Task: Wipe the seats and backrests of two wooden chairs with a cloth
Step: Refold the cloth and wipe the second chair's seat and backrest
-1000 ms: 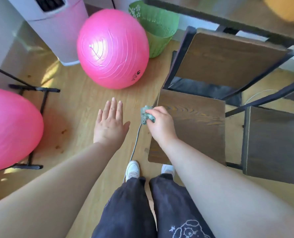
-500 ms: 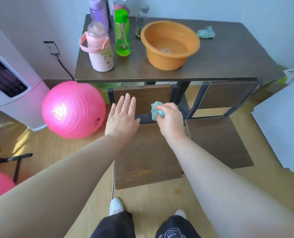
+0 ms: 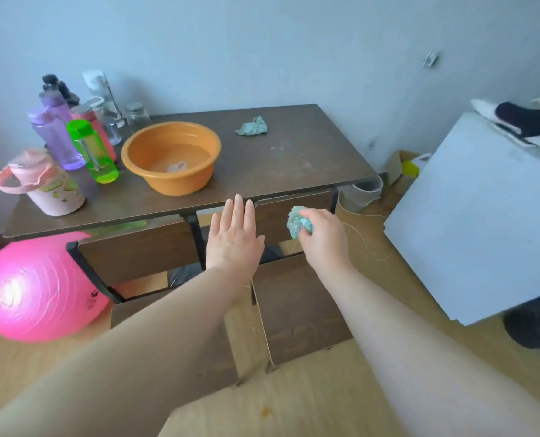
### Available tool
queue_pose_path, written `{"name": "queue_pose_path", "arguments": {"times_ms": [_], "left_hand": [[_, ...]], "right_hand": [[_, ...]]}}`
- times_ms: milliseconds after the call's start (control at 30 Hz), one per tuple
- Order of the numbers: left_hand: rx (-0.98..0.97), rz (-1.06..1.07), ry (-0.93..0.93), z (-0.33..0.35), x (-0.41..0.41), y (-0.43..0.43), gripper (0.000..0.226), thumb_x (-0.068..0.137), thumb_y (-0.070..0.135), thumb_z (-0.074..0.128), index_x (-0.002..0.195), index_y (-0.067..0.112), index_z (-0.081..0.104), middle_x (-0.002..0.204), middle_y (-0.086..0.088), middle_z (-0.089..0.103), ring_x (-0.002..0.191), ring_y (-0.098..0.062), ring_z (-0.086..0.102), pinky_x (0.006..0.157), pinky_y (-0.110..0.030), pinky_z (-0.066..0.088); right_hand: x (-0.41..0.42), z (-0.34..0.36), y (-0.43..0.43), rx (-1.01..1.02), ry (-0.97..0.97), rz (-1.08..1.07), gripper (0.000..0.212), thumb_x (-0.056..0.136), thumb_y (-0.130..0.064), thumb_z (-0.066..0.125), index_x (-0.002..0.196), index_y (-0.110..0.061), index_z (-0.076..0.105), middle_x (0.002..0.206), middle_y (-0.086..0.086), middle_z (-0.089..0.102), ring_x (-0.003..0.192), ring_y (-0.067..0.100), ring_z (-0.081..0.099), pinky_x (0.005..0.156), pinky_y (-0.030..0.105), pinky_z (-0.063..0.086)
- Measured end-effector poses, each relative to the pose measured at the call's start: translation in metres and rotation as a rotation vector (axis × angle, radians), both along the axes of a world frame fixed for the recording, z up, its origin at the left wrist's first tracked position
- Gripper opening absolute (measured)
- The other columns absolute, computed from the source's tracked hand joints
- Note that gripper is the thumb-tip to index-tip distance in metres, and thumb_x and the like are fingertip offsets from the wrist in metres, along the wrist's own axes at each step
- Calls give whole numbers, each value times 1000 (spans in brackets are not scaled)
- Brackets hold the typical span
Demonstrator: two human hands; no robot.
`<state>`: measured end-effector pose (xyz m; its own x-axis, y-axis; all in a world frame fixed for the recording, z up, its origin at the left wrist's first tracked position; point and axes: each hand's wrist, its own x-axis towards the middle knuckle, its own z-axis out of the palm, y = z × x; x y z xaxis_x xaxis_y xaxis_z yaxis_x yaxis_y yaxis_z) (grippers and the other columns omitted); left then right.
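Two dark-brown wooden chairs on black frames stand side by side, the left chair (image 3: 136, 250) at 9 o'clock of the right chair (image 3: 297, 310). The crumpled teal cloth (image 3: 298, 222), gripped in the right hand (image 3: 323, 238), is at 12 o'clock of the right chair's seat.

We had a single wide-angle view, from a camera worn on the head, facing forward and down. Both forearms ran in from the near edge, so the left hand (image 3: 234, 238) and the right hand (image 3: 323, 239), which gripped the cloth (image 3: 298, 222), sat close under the lens near the centre. The chairs (image 3: 300, 310) lay just below the hands, seen from above. The table (image 3: 309, 152) filled the far middle, its top in full view. The wall (image 3: 262, 42) closed the far side, and the floor (image 3: 309, 405) the near.
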<state>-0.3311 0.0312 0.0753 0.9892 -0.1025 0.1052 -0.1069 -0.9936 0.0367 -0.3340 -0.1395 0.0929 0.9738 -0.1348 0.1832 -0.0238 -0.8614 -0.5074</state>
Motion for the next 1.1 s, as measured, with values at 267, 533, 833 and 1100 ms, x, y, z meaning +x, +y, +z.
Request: {"name": "queue_pose_path", "arguments": {"times_ms": [267,533,833,1100], "left_hand": [[-16,59,36,29,41,-46,69,102,43,29,155,17,-6,163,-8,-10,150,-28,-11,122,-48,8],[-62,98,32,19,106,-41,69,102,45,29,155,18,-6,163,-8,-10,149,-28,-11,122,-47,7],[-64,108,116,3,176,-25,69,102,45,27,155,17,-7,163,-8,-10,149,-28,-12,122,-46,4],[-96,139,229,-27,216,-22,68,102,46,25,155,17,-7,163,-7,-9,150,-26,-9,122,-45,8]], "right_hand": [[42,21,-43,74,-23,-15,42,89,-15,66,128,-23,54,123,1,59,109,17,55,84,27,52],[106,24,-46,67,4,25,38,87,-7,62,122,-20,52,113,4,59,103,22,55,82,37,54],[187,25,-41,17,41,64,37,90,-10,61,124,-19,49,118,6,56,103,20,54,83,30,48],[249,-17,-39,-5,138,116,35,91,-11,61,122,-20,49,117,5,54,102,18,55,83,29,52]]}}
